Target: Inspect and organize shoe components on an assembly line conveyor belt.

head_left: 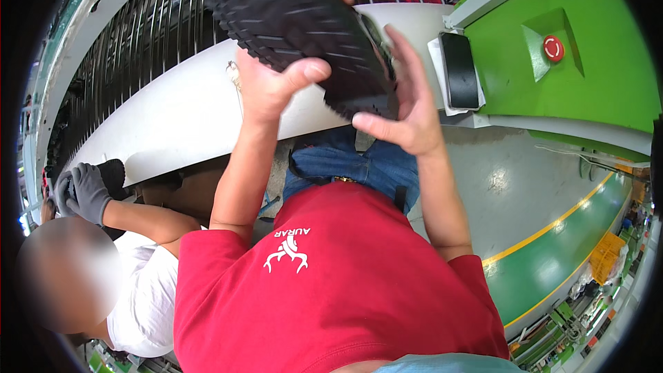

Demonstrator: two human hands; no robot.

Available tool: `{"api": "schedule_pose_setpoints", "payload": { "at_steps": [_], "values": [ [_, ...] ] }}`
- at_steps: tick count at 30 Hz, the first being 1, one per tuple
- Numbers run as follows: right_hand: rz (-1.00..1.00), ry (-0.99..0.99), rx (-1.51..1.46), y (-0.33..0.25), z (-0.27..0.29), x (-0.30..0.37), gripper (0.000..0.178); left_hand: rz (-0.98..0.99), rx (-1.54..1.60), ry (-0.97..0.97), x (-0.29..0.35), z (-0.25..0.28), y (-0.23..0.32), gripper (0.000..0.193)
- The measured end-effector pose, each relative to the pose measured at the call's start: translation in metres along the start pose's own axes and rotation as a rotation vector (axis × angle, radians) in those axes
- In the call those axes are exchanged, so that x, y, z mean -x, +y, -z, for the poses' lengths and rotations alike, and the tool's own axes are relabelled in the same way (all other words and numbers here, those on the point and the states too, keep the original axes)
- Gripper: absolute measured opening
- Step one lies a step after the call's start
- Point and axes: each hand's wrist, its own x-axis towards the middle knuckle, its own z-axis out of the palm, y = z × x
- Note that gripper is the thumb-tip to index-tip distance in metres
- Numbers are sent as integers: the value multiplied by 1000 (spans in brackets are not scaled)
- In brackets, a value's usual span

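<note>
A black shoe is held up over the white work surface, its lugged sole turned toward me. My left hand grips it at the side, with the thumb pressed on the sole and the other fingers mostly hidden behind; a fingertip shows past the far edge. Around the shoe's near right end curves my right hand, thumb at the sole's edge and fingers along the upper. The right fingers are somewhat blurred, and most of the upper is hidden.
The white work surface borders dark metal rollers. To the right stands a green machine with a red push button; a phone lies beside it. At left, a co-worker's gloved hand holds a black item.
</note>
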Motion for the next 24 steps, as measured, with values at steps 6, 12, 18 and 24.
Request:
{"api": "schedule_pose_setpoints", "payload": {
  "at_steps": [6,12,18,24],
  "values": [
    [360,41,1030,-6,40,-20,109,157,-653,-16,24,64,1,100],
    [372,20,1027,20,49,-14,105,22,-1092,-59,41,42,-21,90],
    [331,2,968,22,48,-15,109,-4,-1136,-80,37,39,-24,85],
    [377,43,961,24,45,-15,107,-39,-1125,-48,38,41,-29,86]
  ]
}}
